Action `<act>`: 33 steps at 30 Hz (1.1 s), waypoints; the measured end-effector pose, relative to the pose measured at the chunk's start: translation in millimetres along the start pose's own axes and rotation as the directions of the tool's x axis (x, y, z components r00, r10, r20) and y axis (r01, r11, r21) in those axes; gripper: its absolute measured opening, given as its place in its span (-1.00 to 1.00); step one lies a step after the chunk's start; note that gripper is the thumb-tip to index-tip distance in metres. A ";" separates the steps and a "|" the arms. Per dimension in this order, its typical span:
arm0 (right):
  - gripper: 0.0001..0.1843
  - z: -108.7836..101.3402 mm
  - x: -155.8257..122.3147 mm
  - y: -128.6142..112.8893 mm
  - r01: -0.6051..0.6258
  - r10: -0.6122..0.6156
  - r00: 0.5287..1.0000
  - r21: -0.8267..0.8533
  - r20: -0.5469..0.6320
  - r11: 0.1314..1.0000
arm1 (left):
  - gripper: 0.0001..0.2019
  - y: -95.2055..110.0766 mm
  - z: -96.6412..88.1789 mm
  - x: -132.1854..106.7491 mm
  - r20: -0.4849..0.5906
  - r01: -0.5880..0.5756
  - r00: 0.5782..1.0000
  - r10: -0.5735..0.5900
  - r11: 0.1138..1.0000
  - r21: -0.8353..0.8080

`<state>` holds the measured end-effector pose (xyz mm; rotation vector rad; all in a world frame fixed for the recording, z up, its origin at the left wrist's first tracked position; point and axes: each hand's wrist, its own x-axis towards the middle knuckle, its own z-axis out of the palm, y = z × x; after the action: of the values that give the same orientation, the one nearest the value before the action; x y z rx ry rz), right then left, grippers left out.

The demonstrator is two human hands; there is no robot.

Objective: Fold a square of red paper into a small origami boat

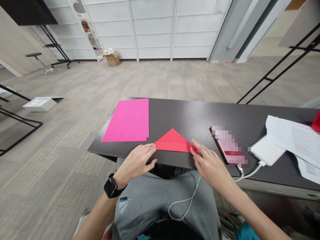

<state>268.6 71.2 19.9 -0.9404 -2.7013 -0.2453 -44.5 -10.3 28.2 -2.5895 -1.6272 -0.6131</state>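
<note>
Left hand point(138, 160): fingers extended and close together, thumb held apart, fingertips resting on the left corner of the folded red paper point(172, 141). Right hand point(207, 160): fingers slightly spread and bent at the paper's right corner; whether they pinch it or only press it cannot be determined. The paper, a triangle with its apex pointing away from the person, lies near the front edge of a dark table point(195, 116). To its left sits a stack of pink sheets point(127, 121) (an orange edge shows beneath). To the right lie a phone point(228, 148), a white power bank point(268, 150) and printed pages point(293, 136). Beyond, white cabinets point(155, 30) and a cardboard box point(112, 59) stand on the grey floor point(140, 78).
</note>
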 end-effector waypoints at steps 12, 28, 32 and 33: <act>-0.37 -15.3 -27.4 -18.5 0.009 -0.009 1.000 0.098 0.001 0.995 | -0.76 4.0 11.4 -38.6 -0.172 -0.212 0.962 0.211 0.977 0.015; -0.49 -26.8 -21.3 -12.0 0.102 0.034 0.927 0.338 -0.373 0.936 | -0.64 -3.5 -28.0 -11.9 -0.482 -0.170 0.872 0.090 0.978 -0.124; -0.61 -8.5 -12.4 5.8 0.100 0.007 0.938 0.289 -0.347 0.952 | -0.74 -11.6 -16.7 -5.8 -0.355 -0.191 0.920 0.165 0.981 -0.039; -0.63 -3.5 -11.5 9.9 0.106 -0.010 0.948 0.284 -0.319 0.953 | -0.76 -13.1 -11.7 -5.7 -0.309 -0.215 0.930 0.197 0.976 -0.025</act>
<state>284.2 71.4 20.4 -0.6683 -2.3850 0.0057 -61.7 -11.9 34.6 -2.5013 -1.2432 -0.9971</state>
